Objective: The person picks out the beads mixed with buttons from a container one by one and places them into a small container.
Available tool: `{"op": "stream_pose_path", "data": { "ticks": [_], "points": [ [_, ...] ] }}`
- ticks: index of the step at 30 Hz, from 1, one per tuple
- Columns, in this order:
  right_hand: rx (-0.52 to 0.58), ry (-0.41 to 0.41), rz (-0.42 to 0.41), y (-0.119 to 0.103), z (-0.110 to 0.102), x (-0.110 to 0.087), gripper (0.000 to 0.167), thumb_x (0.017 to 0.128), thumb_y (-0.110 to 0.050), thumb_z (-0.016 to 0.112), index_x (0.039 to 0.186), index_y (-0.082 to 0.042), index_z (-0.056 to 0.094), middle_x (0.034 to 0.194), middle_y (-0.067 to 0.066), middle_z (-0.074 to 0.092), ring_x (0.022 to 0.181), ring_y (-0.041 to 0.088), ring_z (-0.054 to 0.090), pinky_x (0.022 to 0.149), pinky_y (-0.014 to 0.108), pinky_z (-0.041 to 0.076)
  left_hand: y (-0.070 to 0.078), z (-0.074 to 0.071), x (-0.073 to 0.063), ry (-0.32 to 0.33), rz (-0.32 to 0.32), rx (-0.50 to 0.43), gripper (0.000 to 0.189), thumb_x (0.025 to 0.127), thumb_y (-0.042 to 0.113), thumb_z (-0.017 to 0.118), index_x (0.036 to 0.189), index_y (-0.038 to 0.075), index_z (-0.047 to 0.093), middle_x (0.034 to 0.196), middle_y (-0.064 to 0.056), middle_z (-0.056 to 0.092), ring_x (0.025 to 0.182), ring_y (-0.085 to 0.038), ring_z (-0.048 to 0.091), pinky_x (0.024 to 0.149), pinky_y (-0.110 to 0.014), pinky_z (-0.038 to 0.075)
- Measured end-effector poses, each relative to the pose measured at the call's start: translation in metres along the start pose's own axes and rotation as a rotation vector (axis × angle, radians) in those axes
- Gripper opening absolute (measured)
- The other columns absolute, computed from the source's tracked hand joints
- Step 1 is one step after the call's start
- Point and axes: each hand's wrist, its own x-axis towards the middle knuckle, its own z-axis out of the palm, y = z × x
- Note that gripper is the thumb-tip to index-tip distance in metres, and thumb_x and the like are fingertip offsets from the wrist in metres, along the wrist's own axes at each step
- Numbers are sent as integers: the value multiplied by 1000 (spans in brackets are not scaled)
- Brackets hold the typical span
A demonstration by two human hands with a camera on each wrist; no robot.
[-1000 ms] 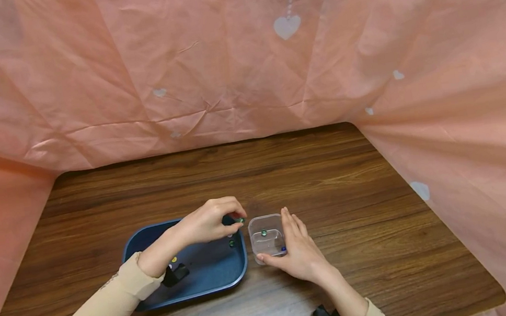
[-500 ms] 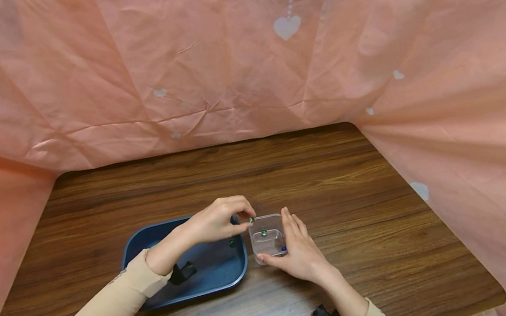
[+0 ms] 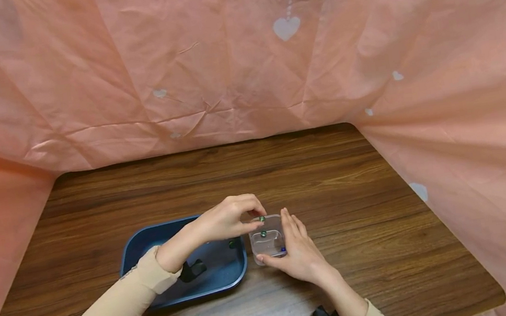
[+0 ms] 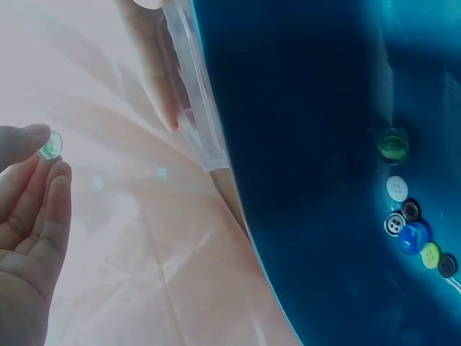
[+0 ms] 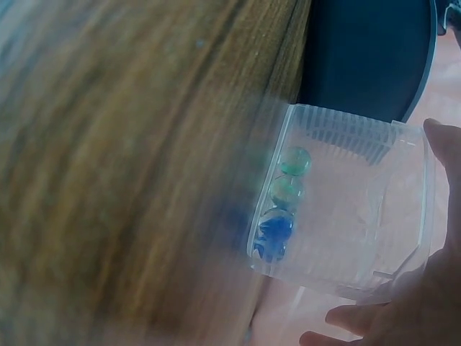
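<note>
My left hand (image 3: 232, 217) pinches a green glass marble (image 4: 50, 145) between thumb and fingertips, above the far rim of a small clear plastic box (image 3: 268, 243). My right hand (image 3: 297, 251) holds this box at its right side, thumb on the near wall and fingers stretched along the right wall. Inside the box lie a green marble (image 3: 264, 234) and a blue marble (image 5: 276, 225); reflections in the wall make their number hard to tell. Left of the box stands a blue tray (image 3: 222, 272), partly hidden under my left forearm.
In the tray are another green marble (image 4: 392, 145), a blue marble (image 4: 414, 238) and several buttons, among them a white button (image 4: 397, 189) and a yellow-green button (image 4: 430, 255). Pink cloth (image 3: 223, 67) walls the wooden table (image 3: 332, 185) at its back and sides.
My left hand has moved right with the pinched green marble, from over the tray's right edge to above the clear box. The right hand and the box have stayed put.
</note>
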Motion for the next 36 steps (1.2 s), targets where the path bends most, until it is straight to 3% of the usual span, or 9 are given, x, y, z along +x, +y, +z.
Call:
{"op": "stream_pose_path", "data": {
  "ticks": [4, 11, 17, 23, 28, 36],
  "points": [
    [0, -5, 3, 0, -1, 0, 118, 79, -62, 71, 157, -4, 3, 163, 15, 8, 147, 39, 9, 106, 68, 27, 2, 2, 3, -4, -10, 2, 11, 88, 2, 70, 99, 1, 66, 97, -8, 65, 88, -17, 66, 77, -29, 57],
    [-2, -11, 3, -1, -1, 0, 119, 79, -64, 69, 157, -5, 2, 163, 15, 7, 147, 40, 9, 106, 69, 26, 4, 4, 8, -33, -49, -24, 9, 91, 3, 67, 100, 0, 66, 98, -9, 64, 90, -23, 67, 78, -33, 58],
    [1, -11, 0, -1, -2, 0, 119, 79, -64, 70, 157, -4, 2, 163, 15, 7, 147, 39, 9, 107, 68, 27, 5, 5, 12, -26, -62, 5, 11, 91, 4, 68, 101, 1, 67, 99, -7, 64, 92, -19, 66, 82, -22, 55],
    [4, -14, 8, -1, -2, 0, 119, 79, -64, 69, 157, -5, 1, 163, 15, 7, 148, 39, 8, 106, 69, 26, 4, 8, 14, -38, -69, -11, 11, 91, 4, 68, 101, 0, 67, 99, -8, 64, 92, -22, 67, 81, -28, 56],
    [5, -14, 3, -1, -2, -1, 119, 79, -64, 69, 157, -5, 0, 163, 15, 6, 148, 40, 8, 107, 69, 25, 5, 9, 16, -36, -70, 4, 11, 91, 5, 68, 101, 1, 67, 99, -7, 65, 91, -20, 67, 81, -21, 54],
    [2, -13, 3, 0, -2, -1, 119, 80, -63, 70, 157, -4, 1, 163, 16, 6, 148, 40, 8, 108, 68, 26, 7, 6, 16, -20, -65, 14, 12, 91, 4, 67, 103, -1, 67, 100, -10, 65, 92, -23, 67, 81, -24, 55]
  ]
}}
